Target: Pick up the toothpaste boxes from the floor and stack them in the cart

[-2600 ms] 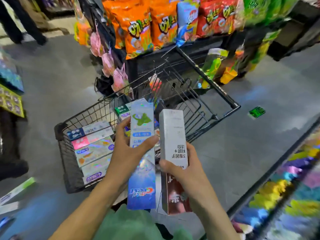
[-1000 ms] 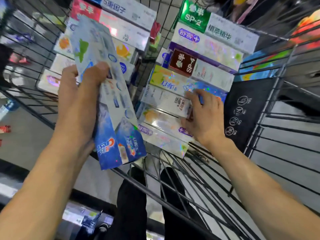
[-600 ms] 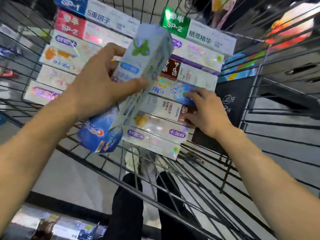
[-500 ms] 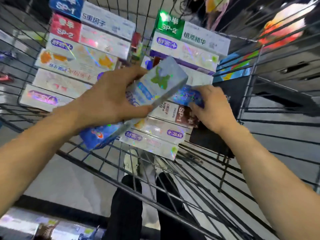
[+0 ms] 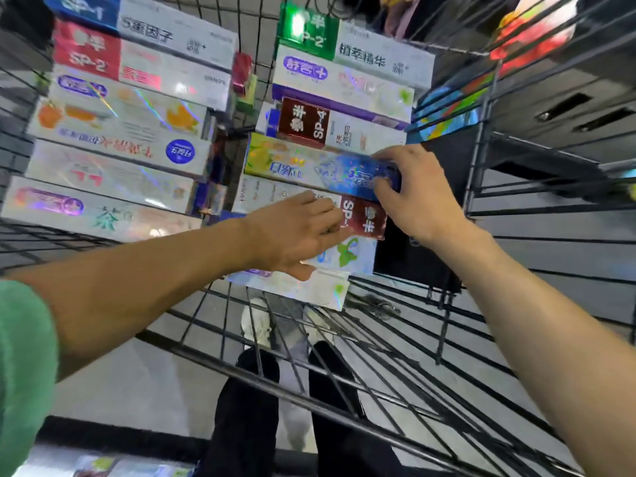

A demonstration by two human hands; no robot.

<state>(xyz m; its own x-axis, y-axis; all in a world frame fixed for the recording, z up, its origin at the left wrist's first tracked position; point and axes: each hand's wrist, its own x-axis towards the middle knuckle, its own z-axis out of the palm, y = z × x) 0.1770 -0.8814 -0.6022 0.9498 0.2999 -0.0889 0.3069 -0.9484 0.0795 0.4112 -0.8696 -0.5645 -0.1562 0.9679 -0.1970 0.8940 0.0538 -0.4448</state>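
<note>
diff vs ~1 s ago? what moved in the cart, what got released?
The left hand carried the mint-leaf box rightwards and laid it in the right stack, fingers now flat on it. The right hand stays on the blue box. Left stack unchanged.

Inside the cart two stacks of toothpaste boxes sit side by side, the left stack apart from the right stack. My left hand rests on the right stack's nearer boxes, my right hand just right of it, at the box ends. My feet show below the cart floor.
</note>
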